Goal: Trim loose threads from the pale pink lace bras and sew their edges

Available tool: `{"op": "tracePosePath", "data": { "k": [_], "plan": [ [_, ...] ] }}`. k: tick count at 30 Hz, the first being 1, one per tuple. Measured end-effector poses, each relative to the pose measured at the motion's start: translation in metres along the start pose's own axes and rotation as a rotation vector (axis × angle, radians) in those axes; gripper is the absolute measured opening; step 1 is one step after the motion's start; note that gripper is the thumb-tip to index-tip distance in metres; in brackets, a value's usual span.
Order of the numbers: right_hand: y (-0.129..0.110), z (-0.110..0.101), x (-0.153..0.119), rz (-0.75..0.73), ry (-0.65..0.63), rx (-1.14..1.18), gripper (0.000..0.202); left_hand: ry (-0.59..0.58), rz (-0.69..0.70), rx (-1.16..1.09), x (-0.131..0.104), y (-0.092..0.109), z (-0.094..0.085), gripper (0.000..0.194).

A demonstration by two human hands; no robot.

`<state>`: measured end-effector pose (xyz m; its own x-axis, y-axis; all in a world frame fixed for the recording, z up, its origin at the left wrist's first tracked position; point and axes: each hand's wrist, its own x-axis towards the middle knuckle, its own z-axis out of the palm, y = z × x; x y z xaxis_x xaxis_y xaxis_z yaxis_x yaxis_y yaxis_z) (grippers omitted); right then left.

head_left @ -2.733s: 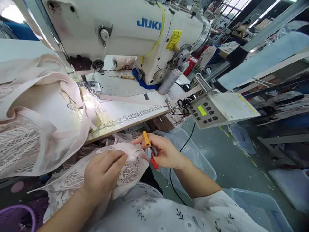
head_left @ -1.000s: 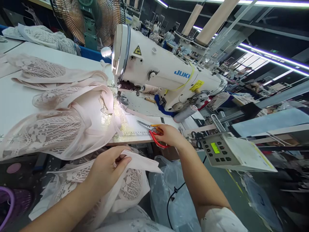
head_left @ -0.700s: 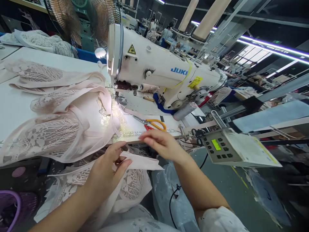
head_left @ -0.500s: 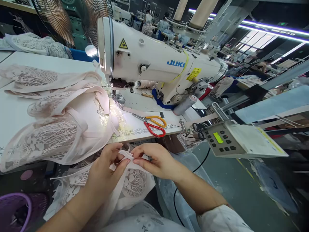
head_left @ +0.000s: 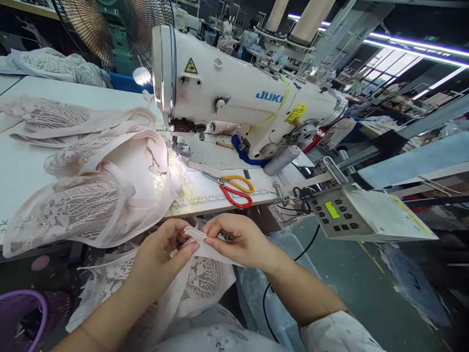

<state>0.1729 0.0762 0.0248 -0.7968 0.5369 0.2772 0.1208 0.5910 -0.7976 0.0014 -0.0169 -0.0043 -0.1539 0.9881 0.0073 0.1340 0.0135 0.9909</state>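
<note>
Both hands pinch the pale pink edge of a lace garment piece (head_left: 205, 276) in front of the table. My left hand (head_left: 161, 254) is closed on a folded band of it, thumb on top. Close beside it, my right hand (head_left: 236, 242) grips the same band between thumb and bent fingers. The rest of the lace piece hangs down over the lap. More pale lace garment pieces (head_left: 76, 205) lie on the table to the left, some reaching the sewing machine's needle area. Scissors (head_left: 234, 188) with one orange and one red handle rest near the table edge.
A white sewing machine (head_left: 234, 83) stands across the table (head_left: 198, 205). Its control panel (head_left: 337, 212) is at the right. A purple basket (head_left: 44, 313) sits lower left, a fan (head_left: 120, 34) behind. A grey thread cone (head_left: 282, 160) lies by the machine.
The fingers have shifted slightly along the band, and a flat strip of fabric now shows stretched below my right hand. The view has moved a little; the table things stay put.
</note>
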Motion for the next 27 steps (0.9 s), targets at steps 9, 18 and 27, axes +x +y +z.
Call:
{"op": "tracePosePath", "data": {
  "k": [9,18,27],
  "plan": [
    [-0.003,0.001,0.006,-0.061,-0.036,-0.018,0.014,-0.061,0.115,0.135,0.006,0.003,-0.007,0.015],
    [0.000,-0.014,0.002,-0.006,-0.166,-0.133,0.011,0.278,0.167,0.138,-0.017,0.002,-0.013,0.008],
    [0.005,0.002,-0.015,-0.059,0.201,0.098,0.008,0.366,0.019,0.116,-0.036,-0.019,-0.026,0.007]
  ]
}}
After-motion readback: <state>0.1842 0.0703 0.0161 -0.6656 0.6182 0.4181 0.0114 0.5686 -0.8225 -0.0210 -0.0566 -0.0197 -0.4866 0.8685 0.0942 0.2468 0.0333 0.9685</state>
